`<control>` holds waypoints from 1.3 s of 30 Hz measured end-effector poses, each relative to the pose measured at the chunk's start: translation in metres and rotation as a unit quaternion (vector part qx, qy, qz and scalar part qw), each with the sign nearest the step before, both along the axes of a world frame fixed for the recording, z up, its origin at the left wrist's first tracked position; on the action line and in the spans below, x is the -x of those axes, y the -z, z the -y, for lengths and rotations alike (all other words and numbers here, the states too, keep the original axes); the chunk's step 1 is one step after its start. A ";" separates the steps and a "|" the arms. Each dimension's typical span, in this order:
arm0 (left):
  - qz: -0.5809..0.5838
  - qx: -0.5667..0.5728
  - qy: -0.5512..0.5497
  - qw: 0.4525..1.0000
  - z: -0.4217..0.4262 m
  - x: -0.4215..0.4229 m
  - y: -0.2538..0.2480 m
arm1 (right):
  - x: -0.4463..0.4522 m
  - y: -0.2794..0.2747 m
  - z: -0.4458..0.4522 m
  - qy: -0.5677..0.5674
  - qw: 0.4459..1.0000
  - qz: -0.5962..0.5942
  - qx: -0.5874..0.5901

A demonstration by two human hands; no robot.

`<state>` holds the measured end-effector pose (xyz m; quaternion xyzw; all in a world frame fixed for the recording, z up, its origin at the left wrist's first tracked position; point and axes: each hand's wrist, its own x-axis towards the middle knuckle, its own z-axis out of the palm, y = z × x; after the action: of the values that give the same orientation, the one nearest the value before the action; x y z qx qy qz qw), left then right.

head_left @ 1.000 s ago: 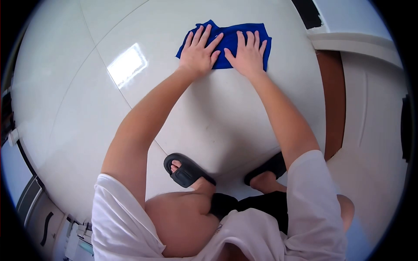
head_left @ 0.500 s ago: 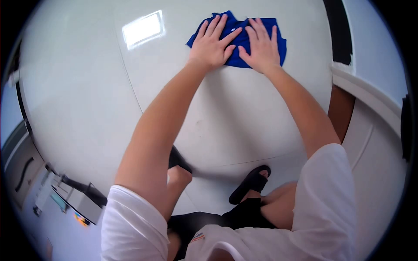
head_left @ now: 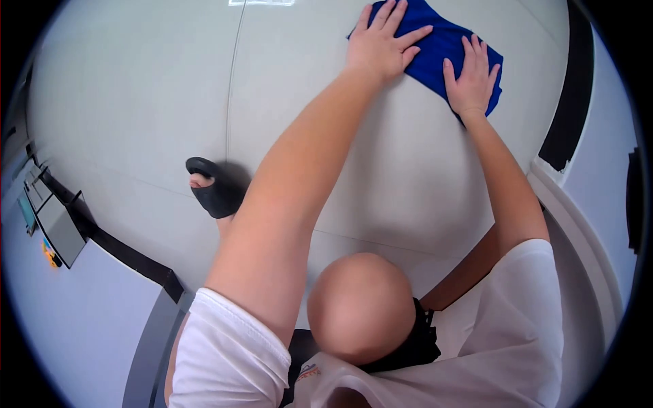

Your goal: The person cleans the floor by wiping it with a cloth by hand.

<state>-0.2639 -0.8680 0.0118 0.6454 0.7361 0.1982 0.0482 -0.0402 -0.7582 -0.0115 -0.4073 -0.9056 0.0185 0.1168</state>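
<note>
A blue cloth [head_left: 439, 54] lies spread on the pale tiled floor [head_left: 163, 102] at the top of the view. On its left end rests my left hand [head_left: 384, 44], palm down with the fingers spread. My right hand [head_left: 471, 80] presses flat on the cloth's right part, its fingers stretched out and slightly apart. Bare cloth shows between the two hands. Neither hand grips the fabric.
A black slipper [head_left: 216, 190] is on my foot at the left, and my bent knee [head_left: 362, 307] is at the lower middle. Dark skirting [head_left: 575, 88] and a wall stand at the right. A small rack [head_left: 60, 221] is at the far left.
Both hands and the cloth have shifted right in the view, with the cloth now slanting down to the right. The view has turned, and my feet and knee have changed position.
</note>
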 end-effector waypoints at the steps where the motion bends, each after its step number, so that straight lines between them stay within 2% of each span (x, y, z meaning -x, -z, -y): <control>1: 0.009 0.004 -0.004 1.000 0.003 -0.002 0.000 | -0.002 0.001 -0.002 -0.003 1.000 -0.002 -0.005; 8: -0.039 0.016 -0.033 0.999 0.021 -0.027 0.011 | -0.016 0.010 0.005 -0.009 0.999 0.004 -0.036; 12: -0.081 0.040 -0.027 0.996 0.076 -0.046 0.010 | -0.034 -0.002 0.072 -0.019 1.000 -0.014 -0.004; 15: -0.008 0.067 0.000 0.998 0.138 -0.064 -0.004 | -0.059 -0.017 0.144 -0.019 0.999 0.013 0.043; 21: 0.052 0.185 0.007 0.981 0.256 -0.133 -0.023 | -0.136 -0.020 0.278 -0.023 0.988 0.051 0.145; 25: 0.082 0.236 -0.012 0.968 0.324 -0.169 -0.027 | -0.162 -0.023 0.326 -0.036 0.978 0.089 0.183; 30: 0.095 0.231 -0.009 0.968 0.315 -0.168 -0.023 | -0.162 -0.018 0.312 -0.052 0.976 0.077 0.195; 32: 0.103 0.218 -0.020 0.970 0.287 -0.162 -0.023 | -0.147 -0.016 0.286 -0.047 0.982 0.054 0.173; 39: 0.063 0.029 -0.080 0.994 0.135 -0.084 0.004 | -0.028 -0.003 0.116 -0.043 0.999 0.006 0.013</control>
<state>-0.1801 -1.0029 0.0081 0.5689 0.7863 0.2205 0.0975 -0.0120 -0.8743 -0.0088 -0.3698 -0.9225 0.0325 0.1055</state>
